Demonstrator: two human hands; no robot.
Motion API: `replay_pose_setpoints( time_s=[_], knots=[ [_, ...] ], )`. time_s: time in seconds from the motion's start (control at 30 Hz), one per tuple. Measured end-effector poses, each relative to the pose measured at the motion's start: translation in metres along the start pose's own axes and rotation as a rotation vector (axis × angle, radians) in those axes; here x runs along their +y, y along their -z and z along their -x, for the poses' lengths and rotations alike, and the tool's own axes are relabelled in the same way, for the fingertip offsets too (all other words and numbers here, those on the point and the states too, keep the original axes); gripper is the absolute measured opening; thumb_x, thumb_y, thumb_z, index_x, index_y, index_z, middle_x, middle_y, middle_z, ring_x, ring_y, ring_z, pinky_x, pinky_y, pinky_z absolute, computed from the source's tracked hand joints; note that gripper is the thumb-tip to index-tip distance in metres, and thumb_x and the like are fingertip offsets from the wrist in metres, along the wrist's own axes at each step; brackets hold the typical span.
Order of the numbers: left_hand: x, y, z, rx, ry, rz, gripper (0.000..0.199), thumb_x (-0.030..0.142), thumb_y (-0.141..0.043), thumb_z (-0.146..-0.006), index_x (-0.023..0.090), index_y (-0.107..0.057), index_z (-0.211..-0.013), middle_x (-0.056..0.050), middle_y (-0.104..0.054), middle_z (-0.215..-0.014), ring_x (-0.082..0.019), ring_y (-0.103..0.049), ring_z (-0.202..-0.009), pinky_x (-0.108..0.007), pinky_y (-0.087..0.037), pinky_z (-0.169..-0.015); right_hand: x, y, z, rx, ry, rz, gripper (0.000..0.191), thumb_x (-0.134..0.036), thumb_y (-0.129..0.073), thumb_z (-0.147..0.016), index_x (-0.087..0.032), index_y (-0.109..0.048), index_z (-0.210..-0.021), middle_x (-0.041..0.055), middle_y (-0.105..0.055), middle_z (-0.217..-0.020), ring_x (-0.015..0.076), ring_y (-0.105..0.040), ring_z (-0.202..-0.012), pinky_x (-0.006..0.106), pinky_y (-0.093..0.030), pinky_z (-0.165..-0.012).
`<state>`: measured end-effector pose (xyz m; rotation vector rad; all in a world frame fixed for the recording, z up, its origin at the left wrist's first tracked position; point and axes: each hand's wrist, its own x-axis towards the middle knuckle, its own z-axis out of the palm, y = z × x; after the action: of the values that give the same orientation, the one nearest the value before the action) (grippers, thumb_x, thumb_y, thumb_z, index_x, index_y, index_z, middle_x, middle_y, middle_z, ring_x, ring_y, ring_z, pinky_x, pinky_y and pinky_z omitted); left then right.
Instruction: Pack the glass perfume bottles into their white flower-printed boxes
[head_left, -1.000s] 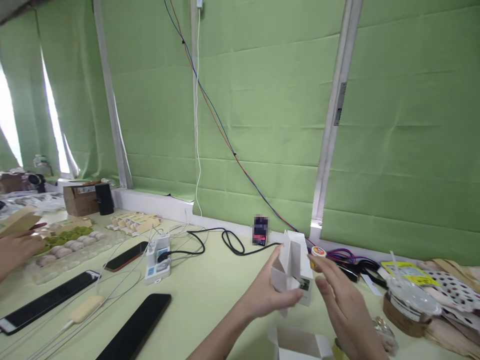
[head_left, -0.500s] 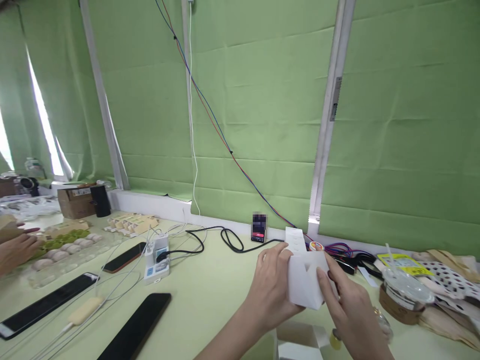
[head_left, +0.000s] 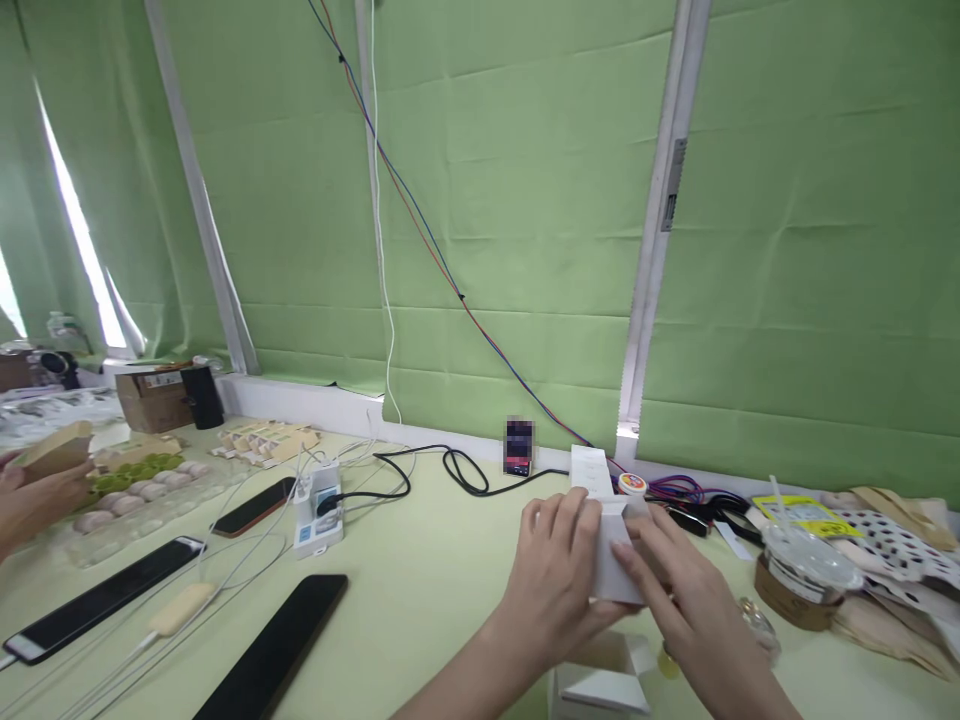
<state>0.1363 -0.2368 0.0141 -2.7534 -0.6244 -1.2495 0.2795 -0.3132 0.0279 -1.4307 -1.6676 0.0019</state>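
A small white box is between my two hands, above the table. My left hand wraps round its left side, fingers over the top. The fingers of my right hand grip its right side near a top flap, and the thumb presses the near face. Part of the box is hidden by the hands. Below them, a second white box stands with its flaps apart at the bottom edge. By my right wrist are a small yellow object, partly covered, and a clear glass-like bottle.
To the left lie several phones, one a black phone, and a power strip with cables. At far left, another person's hand holds a tan carton by an egg-like tray. A plastic cup stands at right.
My hands have turned the white box, and my right fingers have moved onto its top flap. At far left, the other person's hands have raised a tan carton. The view has shifted slightly.
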Motion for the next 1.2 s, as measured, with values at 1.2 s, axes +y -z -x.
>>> replay_pose_setpoints(
  time_s=[1.2],
  knots=[
    [-0.017,-0.051,0.1,-0.281,0.433,0.659,0.075,0.042,-0.066,-0.08,0.022,-0.035,-0.145,-0.013,-0.061,-0.12,-0.029,-0.058,-0.105,-0.04,-0.046,-0.093,0.023,0.004,0.02,-0.31,0.304,0.54,0.038,0.005,-0.035,-0.071,-0.027,-0.053,-0.081,-0.0008,-0.068,-0.095,0.0194,-0.067,-0.073,0.023,-0.036,-0.043]
  ],
)
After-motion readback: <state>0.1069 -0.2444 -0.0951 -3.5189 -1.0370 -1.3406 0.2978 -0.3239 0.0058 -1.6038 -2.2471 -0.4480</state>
